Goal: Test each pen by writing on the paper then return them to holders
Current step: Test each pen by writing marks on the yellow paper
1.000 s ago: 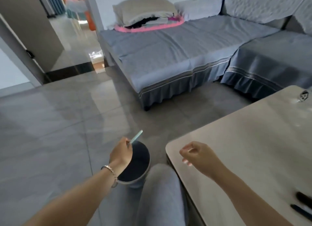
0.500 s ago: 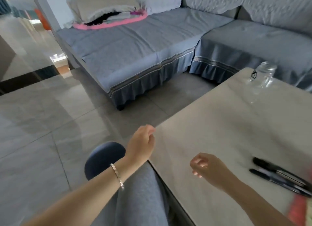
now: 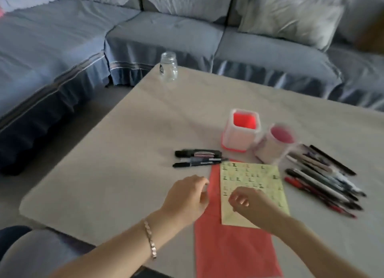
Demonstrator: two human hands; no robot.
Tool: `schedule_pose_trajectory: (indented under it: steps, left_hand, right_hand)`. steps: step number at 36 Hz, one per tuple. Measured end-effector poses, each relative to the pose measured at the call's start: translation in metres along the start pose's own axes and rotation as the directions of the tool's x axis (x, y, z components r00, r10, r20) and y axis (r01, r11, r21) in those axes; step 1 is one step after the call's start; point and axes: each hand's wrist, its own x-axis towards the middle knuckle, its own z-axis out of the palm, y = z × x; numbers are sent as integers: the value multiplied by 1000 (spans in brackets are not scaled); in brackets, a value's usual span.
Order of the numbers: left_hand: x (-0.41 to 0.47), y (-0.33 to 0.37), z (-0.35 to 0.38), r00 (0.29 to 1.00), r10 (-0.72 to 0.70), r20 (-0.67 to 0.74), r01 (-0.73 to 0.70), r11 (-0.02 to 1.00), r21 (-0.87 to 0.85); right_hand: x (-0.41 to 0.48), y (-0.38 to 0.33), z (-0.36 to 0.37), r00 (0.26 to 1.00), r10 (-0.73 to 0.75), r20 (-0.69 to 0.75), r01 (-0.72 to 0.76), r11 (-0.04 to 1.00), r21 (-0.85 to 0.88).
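The yellow paper [image 3: 249, 174] lies flat on a red sheet [image 3: 232, 252] near the front edge of the table [image 3: 124, 153]. Rows of small dark written marks cover the paper.

Pens, taking the paper as centre:
- 3 o'clock: a row of pens [image 3: 320, 182], black, white and red, lying side by side on the table.
- 10 o'clock: three black markers [image 3: 197, 158], lying parallel, just beside the top left corner of the paper.

Holders:
- 12 o'clock: a square holder [image 3: 241, 130], upright, red inside.
- 1 o'clock: a round holder [image 3: 276, 142], upright, just beside the square one.

Hands:
- Right hand [image 3: 251, 205]: over the lower half of the paper. Grip loosely curled, nothing in it. Contact with the paper cannot be told through the blur.
- Left hand [image 3: 187, 196]: at 9 o'clock, over the left edge of the red sheet. Grip loosely curled, nothing in it. A bracelet [image 3: 150, 241] sits on its wrist.

At 11 o'clock, at the far corner of the table, stands a clear glass jar [image 3: 168, 69]. A blue-grey sofa [image 3: 166, 34] with a pillow [image 3: 286, 18] runs behind the table.
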Motion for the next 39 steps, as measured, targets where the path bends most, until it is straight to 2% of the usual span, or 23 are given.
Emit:
schedule_pose_trajectory:
  steps: [7, 13, 16, 20, 23, 27, 30, 32, 35, 37, 39]
  left_hand:
    - [9, 21, 39, 982, 34, 185, -60, 989, 137]
    - [12, 18, 55, 975, 76, 206, -125, 964, 234]
    - [16, 16, 56, 977, 100, 189, -146, 959, 244]
    - [19, 21, 54, 974, 93, 208, -132, 974, 185]
    - [21, 24, 52, 966, 99, 240, -152, 966, 211]
    - [21, 26, 50, 963, 88, 254, -147, 964, 222]
    - [19, 33, 49, 973, 146, 178, -173, 974, 145]
    - [19, 41, 48, 970, 220, 105, -229, 970, 83]
    - [20, 61, 46, 934, 357, -7, -356, 934, 38]
    - [21, 75, 43, 877, 475, -71, -472, 880, 45]
    - [21, 84, 40, 824, 556, -110, -556, 830, 36]
  right_hand:
    - [-39, 76, -47, 952, 175, -251, -195, 979, -54]
    - [-49, 132, -73, 826, 268, -496, -323, 946, -28]
    - [-47, 147, -80, 810, 289, -510, -366, 929, -56]
    - [-41, 161, -87, 852, 256, -456, -362, 918, -160]
    - [-38, 169, -88, 881, 228, -414, -350, 903, -248]
    - [-43, 162, -83, 882, 183, -433, -358, 860, -365]
    - [-57, 143, -81, 851, 139, -507, -307, 914, -265]
    - [-69, 122, -81, 847, 82, -525, -182, 973, -142]
    - [-91, 79, -86, 926, -38, -375, 21, 999, -49]
    - [-104, 54, -88, 952, -92, -291, 91, 996, -18]
    - [-114, 35, -91, 955, -108, -276, 126, 991, 50]
